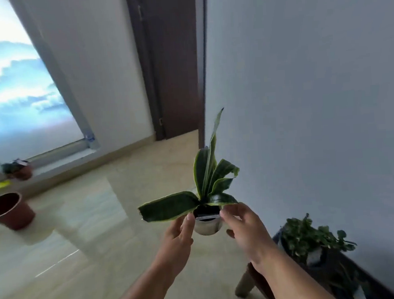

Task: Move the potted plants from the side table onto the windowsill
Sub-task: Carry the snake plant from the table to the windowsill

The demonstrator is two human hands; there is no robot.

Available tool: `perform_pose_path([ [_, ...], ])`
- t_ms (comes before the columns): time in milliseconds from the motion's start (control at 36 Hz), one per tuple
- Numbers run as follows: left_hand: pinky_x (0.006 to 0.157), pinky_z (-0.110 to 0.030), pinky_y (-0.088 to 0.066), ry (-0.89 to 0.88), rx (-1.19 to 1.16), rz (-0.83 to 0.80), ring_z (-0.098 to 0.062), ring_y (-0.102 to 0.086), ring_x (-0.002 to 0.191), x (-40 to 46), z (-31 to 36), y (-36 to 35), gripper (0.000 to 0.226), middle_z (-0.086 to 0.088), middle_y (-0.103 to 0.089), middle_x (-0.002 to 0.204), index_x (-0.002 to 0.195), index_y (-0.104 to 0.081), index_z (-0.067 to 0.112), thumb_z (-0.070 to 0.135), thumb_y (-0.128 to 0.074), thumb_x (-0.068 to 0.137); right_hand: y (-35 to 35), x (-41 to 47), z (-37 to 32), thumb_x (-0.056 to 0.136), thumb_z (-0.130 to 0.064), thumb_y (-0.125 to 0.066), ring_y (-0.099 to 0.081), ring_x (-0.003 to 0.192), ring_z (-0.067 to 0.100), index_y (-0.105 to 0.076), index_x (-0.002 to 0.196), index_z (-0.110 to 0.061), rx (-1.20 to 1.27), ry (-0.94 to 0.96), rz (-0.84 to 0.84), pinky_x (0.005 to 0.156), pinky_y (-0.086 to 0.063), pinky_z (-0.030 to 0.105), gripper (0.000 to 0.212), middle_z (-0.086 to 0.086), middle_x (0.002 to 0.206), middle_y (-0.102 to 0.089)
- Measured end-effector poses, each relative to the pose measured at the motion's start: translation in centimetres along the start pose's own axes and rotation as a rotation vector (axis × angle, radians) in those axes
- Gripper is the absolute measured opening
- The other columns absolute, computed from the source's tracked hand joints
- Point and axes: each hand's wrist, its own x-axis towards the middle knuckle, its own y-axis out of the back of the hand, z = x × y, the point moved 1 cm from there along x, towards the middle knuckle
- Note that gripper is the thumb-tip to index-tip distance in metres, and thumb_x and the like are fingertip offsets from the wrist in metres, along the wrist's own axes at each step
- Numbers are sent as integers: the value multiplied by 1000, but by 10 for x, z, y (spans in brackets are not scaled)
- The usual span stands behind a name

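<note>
I hold a snake plant (207, 179) with green, yellow-edged leaves in a small shiny pot (207, 226), up in the air over the floor. My left hand (177, 239) grips the pot's left side and my right hand (246, 230) grips its right side. At the lower right stands the dark wooden side table (266, 282) with a bushy small-leaved potted plant (311, 237) on it. Far left, a small plant in a brown pot (20, 170) sits on the low windowsill (59, 161).
An empty brown plastic pot (9, 210) stands on the glossy tiled floor (92, 226) near the sill, with a yellow item (1, 185) beside it on the ledge. A dark door (171, 62) is straight ahead and a white wall (315, 94) runs along the right.
</note>
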Motion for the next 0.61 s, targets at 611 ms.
perform_pose_path([
  [611, 110, -45, -44, -19, -142, 538, 5, -57, 112, 129, 22, 340, 21, 31, -69, 101, 104, -65, 40, 46, -46, 99, -381, 167, -110, 94, -28, -69, -69, 109, 14, -71, 98, -25, -76, 29, -524, 103, -52, 48, 6, -12, 109, -74],
])
